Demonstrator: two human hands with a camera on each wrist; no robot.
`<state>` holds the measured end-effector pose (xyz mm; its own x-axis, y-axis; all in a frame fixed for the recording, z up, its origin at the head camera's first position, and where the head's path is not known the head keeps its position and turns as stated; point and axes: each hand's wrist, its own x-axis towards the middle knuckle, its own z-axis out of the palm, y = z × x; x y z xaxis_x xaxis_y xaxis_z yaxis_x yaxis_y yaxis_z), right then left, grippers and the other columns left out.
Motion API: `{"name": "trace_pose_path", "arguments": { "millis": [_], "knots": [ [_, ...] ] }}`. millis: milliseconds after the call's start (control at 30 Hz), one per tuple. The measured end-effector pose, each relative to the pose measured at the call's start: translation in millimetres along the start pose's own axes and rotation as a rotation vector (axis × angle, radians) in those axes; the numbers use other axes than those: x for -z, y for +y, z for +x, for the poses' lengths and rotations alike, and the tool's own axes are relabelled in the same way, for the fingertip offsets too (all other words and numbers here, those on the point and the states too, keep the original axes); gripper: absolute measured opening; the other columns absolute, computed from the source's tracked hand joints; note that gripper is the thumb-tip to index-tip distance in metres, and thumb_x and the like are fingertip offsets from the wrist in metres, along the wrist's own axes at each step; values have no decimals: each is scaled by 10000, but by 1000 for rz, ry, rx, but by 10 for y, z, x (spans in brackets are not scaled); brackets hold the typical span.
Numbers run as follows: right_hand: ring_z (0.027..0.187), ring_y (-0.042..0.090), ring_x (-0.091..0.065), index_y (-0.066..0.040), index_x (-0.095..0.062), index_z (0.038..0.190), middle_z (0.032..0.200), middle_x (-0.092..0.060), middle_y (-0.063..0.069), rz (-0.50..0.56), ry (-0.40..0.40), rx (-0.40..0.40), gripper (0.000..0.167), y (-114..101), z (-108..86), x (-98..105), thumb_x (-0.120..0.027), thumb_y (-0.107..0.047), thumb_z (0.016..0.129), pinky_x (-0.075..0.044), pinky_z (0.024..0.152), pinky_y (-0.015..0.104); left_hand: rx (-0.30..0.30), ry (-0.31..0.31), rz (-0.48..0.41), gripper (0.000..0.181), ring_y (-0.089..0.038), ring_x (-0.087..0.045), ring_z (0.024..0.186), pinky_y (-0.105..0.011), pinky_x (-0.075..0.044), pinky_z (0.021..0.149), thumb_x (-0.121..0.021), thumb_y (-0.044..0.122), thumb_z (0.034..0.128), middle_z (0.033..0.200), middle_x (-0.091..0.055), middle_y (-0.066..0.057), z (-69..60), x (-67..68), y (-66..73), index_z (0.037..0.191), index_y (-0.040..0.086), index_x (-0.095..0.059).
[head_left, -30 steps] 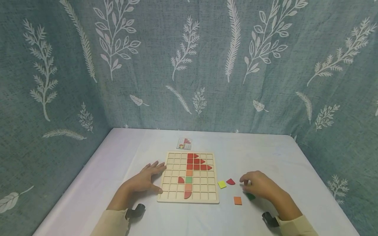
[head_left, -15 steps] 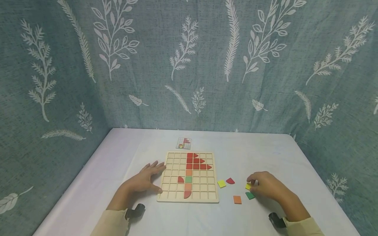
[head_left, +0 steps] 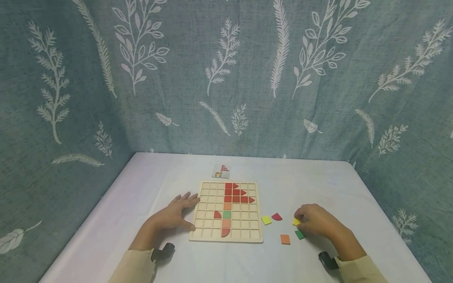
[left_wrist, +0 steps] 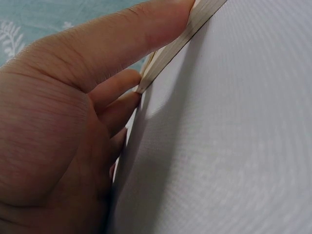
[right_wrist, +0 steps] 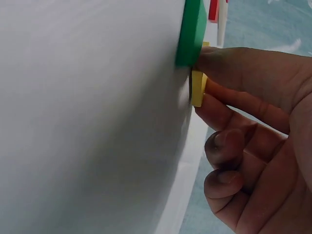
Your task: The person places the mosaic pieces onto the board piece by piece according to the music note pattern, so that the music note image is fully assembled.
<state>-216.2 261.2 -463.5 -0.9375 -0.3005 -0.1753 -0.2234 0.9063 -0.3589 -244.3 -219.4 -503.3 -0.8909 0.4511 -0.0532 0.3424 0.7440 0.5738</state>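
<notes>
My left hand (head_left: 174,213) lies at the left edge of a wooden grid board (head_left: 209,239). Its thumb and spread fingers touch the board's side, and the left wrist view shows them against the wooden edge (left_wrist: 168,51). On the board sit several red tiles (head_left: 228,192), two orange ones and a green one. To the right of the board, my right hand (head_left: 316,221) pinches a yellow tile (head_left: 295,222) low at the table surface. In the right wrist view the yellow tile (right_wrist: 197,87) is between thumb and fingers, close beside a green tile (right_wrist: 191,34).
On the white table, a second yellow tile (head_left: 266,220), a red rounded tile (head_left: 277,216) and an orange square (head_left: 285,239) lie between the board and my right hand. A small pattern card (head_left: 221,171) lies behind the board. Patterned cloth (head_left: 191,129) hangs beyond the table.
My right hand has shifted slightly right from above the green tile, which now shows more fully. The yellow tile has come into view at its fingertips. The left hand stays at the board.
</notes>
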Motion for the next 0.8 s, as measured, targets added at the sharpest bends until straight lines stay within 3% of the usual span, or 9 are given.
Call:
{"name": "trace_pose_path", "arguments": {
  "millis": [300, 667, 800],
  "knots": [
    [958, 174, -584, -163, -733, 1004, 958, -648, -76, 16, 26, 23, 243, -314, 176, -35, -808, -169, 773, -522, 891, 456, 12, 3, -10, 1096, -278, -71, 1478, -497, 13, 1181, -855, 548, 572, 1576, -286, -30, -8, 4, 1, 1497, 165, -408],
    [825, 122, -557, -156, -739, 956, 884, -621, -112, -6, 52, 222, 207, -765, 416, -109, -785, -164, 754, -514, 778, 360, -5, -4, 10, 1060, -264, -72, 1479, -487, -2, 1184, -859, 525, 602, 1578, -281, -18, -15, 9, 2, 1498, 181, -409],
    [852, 139, -562, -147, -740, 932, 899, -636, -96, -10, 32, 280, 185, -932, 480, -147, -791, -176, 756, -508, 811, 374, -6, -6, 10, 1058, -267, -72, 1479, -488, -1, 1184, -860, 521, 604, 1578, -281, -24, -27, 8, -6, 1497, 175, -409]
  ]
}}
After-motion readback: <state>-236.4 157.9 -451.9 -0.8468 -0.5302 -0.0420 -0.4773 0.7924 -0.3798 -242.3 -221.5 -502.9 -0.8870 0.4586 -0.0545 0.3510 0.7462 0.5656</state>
